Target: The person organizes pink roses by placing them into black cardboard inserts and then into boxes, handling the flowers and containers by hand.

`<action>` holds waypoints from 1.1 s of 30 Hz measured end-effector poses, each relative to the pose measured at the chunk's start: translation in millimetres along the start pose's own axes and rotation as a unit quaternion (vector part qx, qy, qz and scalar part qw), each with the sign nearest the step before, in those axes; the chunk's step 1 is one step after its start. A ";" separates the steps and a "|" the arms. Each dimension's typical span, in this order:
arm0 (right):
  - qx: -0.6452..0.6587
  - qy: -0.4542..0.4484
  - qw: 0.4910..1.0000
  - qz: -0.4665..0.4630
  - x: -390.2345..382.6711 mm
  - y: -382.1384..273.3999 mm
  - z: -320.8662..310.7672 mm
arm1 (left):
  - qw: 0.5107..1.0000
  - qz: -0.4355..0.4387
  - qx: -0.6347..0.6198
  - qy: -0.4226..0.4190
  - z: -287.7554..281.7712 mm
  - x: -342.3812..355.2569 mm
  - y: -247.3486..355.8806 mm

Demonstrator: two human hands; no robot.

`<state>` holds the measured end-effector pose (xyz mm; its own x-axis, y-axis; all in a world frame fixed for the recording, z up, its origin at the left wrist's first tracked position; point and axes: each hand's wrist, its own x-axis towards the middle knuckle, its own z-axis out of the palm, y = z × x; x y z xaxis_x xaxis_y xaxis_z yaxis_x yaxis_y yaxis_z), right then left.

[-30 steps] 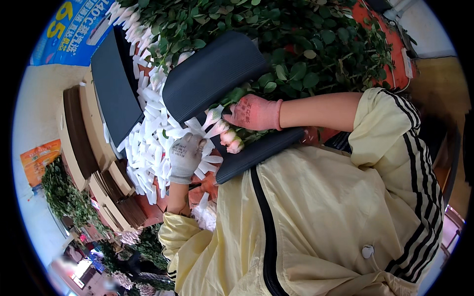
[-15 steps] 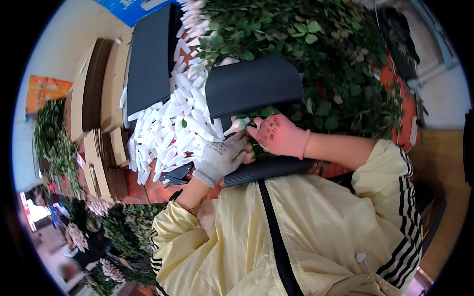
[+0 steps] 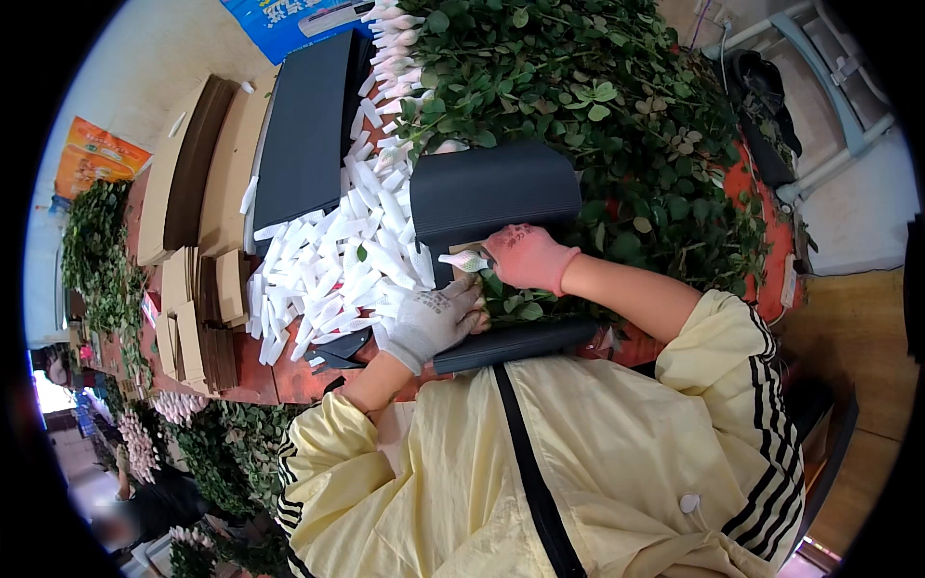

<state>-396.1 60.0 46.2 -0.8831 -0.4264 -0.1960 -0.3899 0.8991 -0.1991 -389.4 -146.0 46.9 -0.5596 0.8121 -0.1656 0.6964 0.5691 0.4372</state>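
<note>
My right hand (image 3: 526, 257), in a pink glove, is closed at the neck of a rose whose bud sits in a white net sleeve (image 3: 464, 260). The bud points left out of the fingers. My left hand (image 3: 432, 320), in a grey-white glove, is just below and left of it, fingers curled around something mostly hidden. Under both hands lies a black corrugated sheet (image 3: 496, 196), its far flap raised and curved, its near edge rolled up against my jacket. Green leaves (image 3: 520, 303) show between the flaps.
White net sleeves (image 3: 332, 260) are heaped to the left on the red table (image 3: 299, 380). Leafy rose stems (image 3: 617, 106) pile up beyond and to the right. Flat black sheets (image 3: 303, 135) and cardboard pieces (image 3: 193, 173) stand at left. A person (image 3: 159, 506) is at lower left.
My left hand has drawn back from the netted bud toward me. My right hand stays at the bud's neck, turned slightly, and the bud now shows more fully. The whole view has shifted slightly.
</note>
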 end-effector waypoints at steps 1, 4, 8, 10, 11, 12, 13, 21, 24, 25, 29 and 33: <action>0.030 -0.053 0.998 0.021 2.9 1.2 -9.4 | 1.000 0.003 0.009 -0.008 -2.1 1.3 0.9; 0.016 -0.102 0.994 0.029 5.2 -9.2 -19.7 | 1.000 0.016 0.023 -0.002 1.9 -0.4 -2.8; -0.032 0.017 0.999 -0.029 -7.6 -6.7 -6.9 | 0.999 0.023 0.013 0.023 6.4 -1.7 -3.0; -0.062 0.025 0.997 -0.049 -17.1 -16.6 -12.5 | 1.000 0.018 0.006 0.021 6.8 -2.5 -4.8; -0.092 0.041 0.993 -0.062 -20.3 -21.0 -19.7 | 1.000 0.020 0.005 0.017 5.2 -1.7 -5.5; -0.094 0.040 0.992 -0.068 -22.0 -16.4 -12.6 | 1.000 0.015 0.004 0.021 5.1 -1.7 -5.0; -0.103 0.061 0.989 -0.081 -24.0 -7.8 0.7 | 1.000 0.020 0.010 0.021 5.4 -1.7 -4.0; -0.104 0.096 0.990 0.000 -9.6 2.2 37.8 | 0.999 0.040 -0.010 0.034 11.8 -0.6 -7.0; -0.103 0.032 0.994 -0.010 -3.7 -7.4 22.9 | 1.000 0.008 -0.005 -0.013 2.0 0.1 -4.5; -0.126 -0.028 0.991 -0.019 -1.7 -10.9 18.2 | 1.000 0.010 -0.006 -0.013 2.5 0.0 -6.0; -0.121 0.138 0.980 -0.077 -12.2 5.8 51.4 | 0.998 0.017 -0.052 -0.014 -0.3 1.6 -4.6; -0.118 0.098 0.986 -0.071 -11.6 7.7 60.1 | 0.968 0.112 -0.109 0.196 24.9 6.7 -31.1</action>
<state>-373.2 65.9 -10.7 -0.8393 -0.5435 0.0124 -0.5431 0.8394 0.0221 -403.6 -155.1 10.2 -0.5627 0.7763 0.2841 0.7327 0.3093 0.6062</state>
